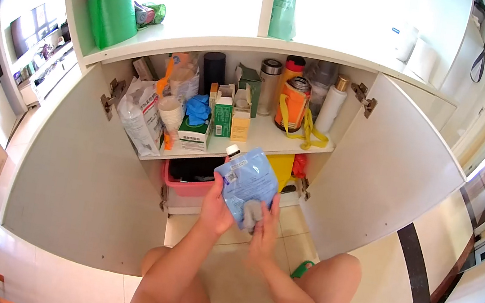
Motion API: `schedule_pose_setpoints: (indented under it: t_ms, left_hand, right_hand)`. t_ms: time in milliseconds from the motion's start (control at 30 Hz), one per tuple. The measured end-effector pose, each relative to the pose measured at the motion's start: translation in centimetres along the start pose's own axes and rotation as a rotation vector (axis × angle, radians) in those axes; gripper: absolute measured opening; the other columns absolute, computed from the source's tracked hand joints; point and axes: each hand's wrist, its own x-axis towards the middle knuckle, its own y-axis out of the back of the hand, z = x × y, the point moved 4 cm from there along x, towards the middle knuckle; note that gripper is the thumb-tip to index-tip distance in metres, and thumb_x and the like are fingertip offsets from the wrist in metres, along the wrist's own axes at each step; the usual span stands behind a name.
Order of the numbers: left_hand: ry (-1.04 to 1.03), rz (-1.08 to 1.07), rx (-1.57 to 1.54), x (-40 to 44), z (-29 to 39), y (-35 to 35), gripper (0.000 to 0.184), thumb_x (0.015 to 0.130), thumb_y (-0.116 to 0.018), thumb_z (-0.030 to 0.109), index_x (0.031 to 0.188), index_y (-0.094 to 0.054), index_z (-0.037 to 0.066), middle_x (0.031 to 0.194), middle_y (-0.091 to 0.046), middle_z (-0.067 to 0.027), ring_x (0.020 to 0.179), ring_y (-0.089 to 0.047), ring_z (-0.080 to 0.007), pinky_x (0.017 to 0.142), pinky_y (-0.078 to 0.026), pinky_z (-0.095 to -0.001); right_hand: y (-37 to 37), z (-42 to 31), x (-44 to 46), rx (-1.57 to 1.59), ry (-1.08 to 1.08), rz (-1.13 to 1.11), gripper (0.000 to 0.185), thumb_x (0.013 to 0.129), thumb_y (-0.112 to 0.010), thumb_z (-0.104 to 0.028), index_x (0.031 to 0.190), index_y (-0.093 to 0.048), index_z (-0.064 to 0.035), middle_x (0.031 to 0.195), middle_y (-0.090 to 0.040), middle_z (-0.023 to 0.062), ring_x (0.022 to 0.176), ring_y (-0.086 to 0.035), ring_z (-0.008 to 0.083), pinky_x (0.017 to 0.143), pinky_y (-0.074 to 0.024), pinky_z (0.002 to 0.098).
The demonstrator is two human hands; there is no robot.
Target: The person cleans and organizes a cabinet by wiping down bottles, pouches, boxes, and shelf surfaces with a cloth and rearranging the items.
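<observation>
A blue spout pouch (250,181) with a white cap is held up in front of the open cupboard. My left hand (216,210) grips it along its left edge, fingers closed. In my right hand (265,233) is a grey cloth (252,214), pressed against the lower part of the pouch. Behind the pouch, the cupboard shelf (221,148) bears a blue glove (198,110) on a green-and-white box (193,136), several small cartons (222,116) and a stack of paper cups (170,112).
Two cupboard doors (93,185) (387,167) stand swung out on both sides. On the shelf are an orange bottle (293,102) with a yellow strap, a white bottle (331,105) and a white plastic bag (140,114). A pink bin (187,188) sits below.
</observation>
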Motion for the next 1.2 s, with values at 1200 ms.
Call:
schedule_pose_setpoints:
  t_ms: [1200]
  left_hand:
    - [-0.083, -0.009, 0.072, 0.6, -0.3, 1.6, 0.067, 0.089, -0.044, 0.052, 0.135, -0.041, 0.004, 0.126, -0.056, -0.0154, 0.113, -0.055, -0.0308, 0.097, -0.043, -0.0416]
  right_hand:
    - [3.6, -6.5, 1.5, 0.053, 0.055, -0.115, 0.040, 0.070, -0.063, 0.003, 0.110, -0.059, -0.0028, 0.100, -0.058, 0.0147, 0.091, -0.058, 0.0322, 0.082, -0.0477, 0.0375]
